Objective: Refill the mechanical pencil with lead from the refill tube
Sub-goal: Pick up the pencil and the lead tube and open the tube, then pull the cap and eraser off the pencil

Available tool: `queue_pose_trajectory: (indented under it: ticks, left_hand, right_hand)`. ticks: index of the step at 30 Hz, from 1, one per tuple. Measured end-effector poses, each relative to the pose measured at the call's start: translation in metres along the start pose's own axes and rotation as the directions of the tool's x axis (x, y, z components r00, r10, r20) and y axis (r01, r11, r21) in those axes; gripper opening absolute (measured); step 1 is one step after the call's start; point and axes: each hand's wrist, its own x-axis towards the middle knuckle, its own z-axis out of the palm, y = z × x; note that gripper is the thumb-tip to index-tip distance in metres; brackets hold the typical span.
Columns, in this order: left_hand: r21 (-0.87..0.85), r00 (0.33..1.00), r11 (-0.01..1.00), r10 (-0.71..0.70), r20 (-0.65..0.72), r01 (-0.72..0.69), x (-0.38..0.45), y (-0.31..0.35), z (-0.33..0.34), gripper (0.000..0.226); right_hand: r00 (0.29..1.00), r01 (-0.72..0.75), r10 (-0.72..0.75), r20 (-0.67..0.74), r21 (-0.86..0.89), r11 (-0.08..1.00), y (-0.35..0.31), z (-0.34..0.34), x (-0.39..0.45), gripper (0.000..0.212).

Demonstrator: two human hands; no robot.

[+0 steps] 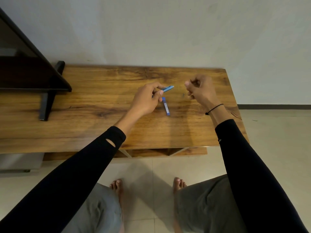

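My left hand point(148, 98) grips a light blue mechanical pencil point(168, 89) above the wooden table point(101, 105); its free end points right toward my other hand. My right hand point(200, 88) hovers a short way to the right with fingers pinched together; whether something thin is held between them is too small to tell. The blue lead refill tube point(166, 106) lies flat on the table between and slightly below the two hands, touched by neither.
A dark TV screen on a black stand point(45, 105) occupies the table's left end. The wall runs right behind the table. The table's right edge point(235, 105) drops to a tiled floor. My knees and bare feet are below the front edge.
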Motion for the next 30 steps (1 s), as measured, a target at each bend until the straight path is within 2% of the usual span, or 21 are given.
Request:
queue_pose_trajectory:
  ticks: [3, 6, 8, 11, 13, 15, 17, 20, 22, 25, 27, 30]
  left_hand:
    - [-0.005, 0.999, 0.999, -0.039, -0.030, 0.039, 0.001, -0.003, -0.002, 0.027]
    - [-0.040, 0.997, 0.997, -0.066, -0.043, 0.064, 0.003, -0.005, -0.002, 0.024]
    - [-0.076, 0.997, 0.995, -0.072, -0.035, 0.069, 0.003, -0.005, -0.001, 0.023]
    - [-0.163, 0.995, 0.982, -0.102, -0.014, 0.098, 0.002, -0.003, 0.002, 0.021]
    - [-0.225, 0.991, 0.965, -0.137, -0.010, 0.131, 0.001, -0.001, 0.002, 0.015]
    - [-0.307, 0.987, 0.939, -0.162, 0.009, 0.157, 0.000, 0.002, 0.003, 0.014]
    - [-0.342, 0.987, 0.926, -0.155, 0.035, 0.158, -0.002, 0.008, 0.005, 0.018]
    - [-0.272, 0.997, 0.959, -0.081, 0.016, 0.082, -0.005, 0.018, 0.011, 0.020]
    - [-0.255, 0.999, 0.966, -0.050, 0.003, 0.049, -0.005, 0.022, 0.013, 0.023]
    - [-0.261, 0.998, 0.964, -0.038, 0.054, 0.051, -0.005, 0.026, 0.014, 0.024]
    - [-0.124, 0.998, 0.990, -0.062, 0.014, 0.064, -0.003, 0.023, 0.014, 0.020]
    - [0.244, 0.996, 0.968, -0.041, -0.085, 0.061, -0.002, 0.009, 0.019, 0.057]
  right_hand:
    - [0.999, -0.032, 0.041, 0.021, -0.317, 0.948, 0.011, -0.009, -0.002, 0.018]
    - [0.986, -0.131, 0.164, 0.039, -0.431, 0.893, 0.013, -0.004, -0.006, 0.019]
    - [0.981, -0.171, 0.192, -0.001, -0.457, 0.873, 0.009, -0.003, -0.007, 0.021]
    - [0.987, -0.158, 0.133, -0.094, -0.366, 0.917, 0.003, -0.007, -0.008, 0.020]
    - [0.990, -0.110, 0.092, -0.103, -0.190, 0.976, -0.004, -0.010, -0.010, 0.027]
    - [0.995, -0.096, 0.097, -0.029, 0.024, 0.995, -0.017, -0.004, -0.015, 0.028]
    - [0.988, -0.136, 0.124, 0.095, 0.122, 0.983, -0.029, 0.008, -0.023, 0.035]
    - [0.973, -0.139, 0.109, 0.205, 0.141, 0.980, -0.036, 0.023, -0.033, 0.028]
    - [0.970, -0.168, 0.130, 0.204, 0.184, 0.968, -0.035, 0.023, -0.032, 0.023]
    - [0.974, -0.199, 0.174, 0.147, 0.174, 0.964, -0.029, 0.007, -0.023, 0.018]
    - [0.984, -0.175, 0.171, 0.055, 0.082, 0.981, -0.017, -0.010, -0.016, 0.018]
    - [0.964, -0.264, 0.264, -0.017, -0.056, 0.963, 0.006, -0.032, -0.007, 0.025]
